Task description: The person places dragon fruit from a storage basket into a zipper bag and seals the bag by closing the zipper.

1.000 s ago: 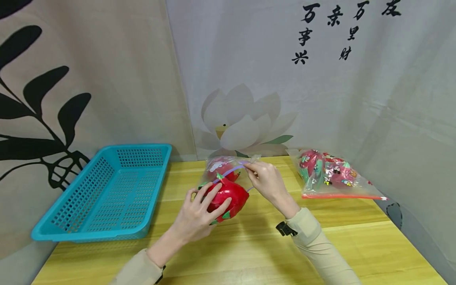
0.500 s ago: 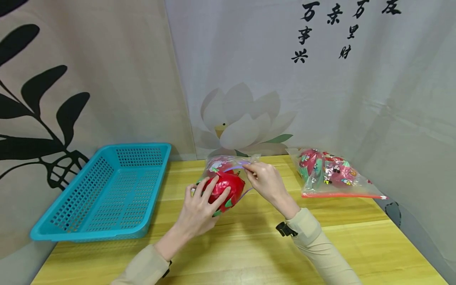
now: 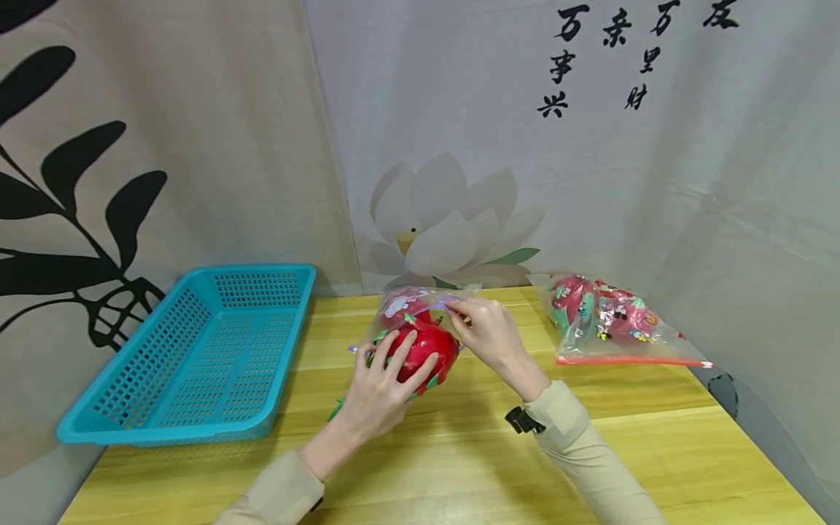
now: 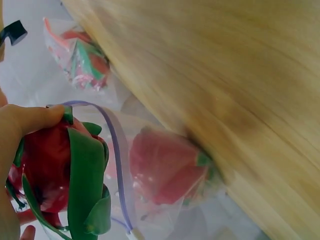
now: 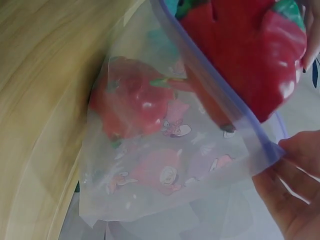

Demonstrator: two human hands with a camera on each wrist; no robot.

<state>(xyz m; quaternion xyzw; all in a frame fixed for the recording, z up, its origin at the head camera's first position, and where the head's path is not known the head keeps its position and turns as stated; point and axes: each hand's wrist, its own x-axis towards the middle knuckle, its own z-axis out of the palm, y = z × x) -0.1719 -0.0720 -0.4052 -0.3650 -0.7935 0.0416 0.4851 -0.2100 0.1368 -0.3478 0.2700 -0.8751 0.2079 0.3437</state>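
A shiny red dragon fruit with green scales (image 3: 434,345) sits in the grasp of my left hand (image 3: 380,390), fingers spread and bent over it. In the right wrist view the fruit lies at the mouth of a clear zip bag (image 5: 150,200), partly behind its purple zip edge. My right hand (image 3: 488,332) pinches that edge at one corner, between thumb and fingers. The mouth stands apart, as the left wrist view shows. Inside the bag rests another red fruit (image 5: 132,100), seen through the printed plastic. The left palm is hidden by the fruit.
To the left stands a blue perforated basket (image 3: 275,408). A second zip bag with a red edge (image 3: 617,321), holding red and green fruit, lies at the back right. The wooden table (image 3: 459,467) ends at a curtain behind.
The left hand has carried the dragon fruit slightly forward and to the right at the bag mouth, turning it a little. The right hand keeps its pinch almost in place.
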